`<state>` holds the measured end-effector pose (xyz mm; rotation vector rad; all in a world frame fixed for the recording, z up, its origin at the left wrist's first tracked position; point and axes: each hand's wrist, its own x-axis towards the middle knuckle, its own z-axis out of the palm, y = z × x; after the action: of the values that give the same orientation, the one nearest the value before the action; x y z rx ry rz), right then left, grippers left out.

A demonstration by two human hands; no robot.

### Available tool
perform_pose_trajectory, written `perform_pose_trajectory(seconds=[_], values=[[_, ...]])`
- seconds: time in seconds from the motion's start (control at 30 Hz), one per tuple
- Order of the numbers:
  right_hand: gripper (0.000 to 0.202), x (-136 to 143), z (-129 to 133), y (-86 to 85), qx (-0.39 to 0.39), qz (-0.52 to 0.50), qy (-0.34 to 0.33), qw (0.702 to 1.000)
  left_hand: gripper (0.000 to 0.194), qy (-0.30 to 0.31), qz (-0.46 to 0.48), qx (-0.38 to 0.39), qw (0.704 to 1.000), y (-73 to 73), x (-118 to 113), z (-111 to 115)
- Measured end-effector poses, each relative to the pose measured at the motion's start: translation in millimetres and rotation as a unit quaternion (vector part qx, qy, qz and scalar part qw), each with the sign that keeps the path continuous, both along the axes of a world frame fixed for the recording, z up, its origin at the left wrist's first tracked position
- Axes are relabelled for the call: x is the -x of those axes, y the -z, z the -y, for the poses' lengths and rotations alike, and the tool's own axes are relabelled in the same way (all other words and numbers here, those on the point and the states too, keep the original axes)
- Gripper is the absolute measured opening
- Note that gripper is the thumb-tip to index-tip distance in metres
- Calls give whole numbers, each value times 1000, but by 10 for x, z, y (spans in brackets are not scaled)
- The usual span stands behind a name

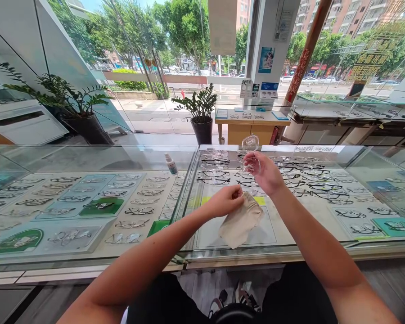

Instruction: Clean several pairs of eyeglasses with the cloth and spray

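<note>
My left hand (pixel 227 200) is closed on the top of a beige cloth (pixel 239 222), which hangs down over the glass counter (pixel 202 249). Up and to the right, my right hand (pixel 266 173) grips a pair of clear-framed eyeglasses (pixel 250 143) by one side. The glasses are held upright, one lens above the other, apart from the cloth. Part of the lower lens lies in front of my fingers. Under the glass, rows of eyeglasses (pixel 213 181) lie beneath both hands.
A small white spray bottle (pixel 171 164) stands on the counter to the left. More display glasses (pixel 140 210) fill the left case. Potted plants (pixel 201 128) stand beyond the counter, by the window. Another display case (pixel 253 118) is at the back.
</note>
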<state>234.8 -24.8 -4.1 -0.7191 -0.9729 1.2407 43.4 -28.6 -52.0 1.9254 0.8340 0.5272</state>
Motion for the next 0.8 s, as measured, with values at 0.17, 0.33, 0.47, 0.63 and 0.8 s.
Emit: perform_pose_trajectory(seconds=[0.17, 0.33, 0.47, 0.63, 0.8], values=[[22, -21, 37, -54, -10, -7, 6, 1000, 25, -69, 183, 162, 967, -181, 59, -80], [20, 40, 92, -82, -6, 4, 21, 1000, 29, -122, 322, 221, 912, -334, 117, -123], [22, 118, 93, -14, -19, 38, 33, 999, 35, -124, 358, 211, 901, -384, 149, -110], [20, 186, 78, 90, -35, 53, 35, 997, 40, -99, 368, 186, 906, -388, 145, -47], [22, 241, 87, 141, -29, 48, 31, 998, 46, -90, 382, 150, 908, -341, 118, -18]])
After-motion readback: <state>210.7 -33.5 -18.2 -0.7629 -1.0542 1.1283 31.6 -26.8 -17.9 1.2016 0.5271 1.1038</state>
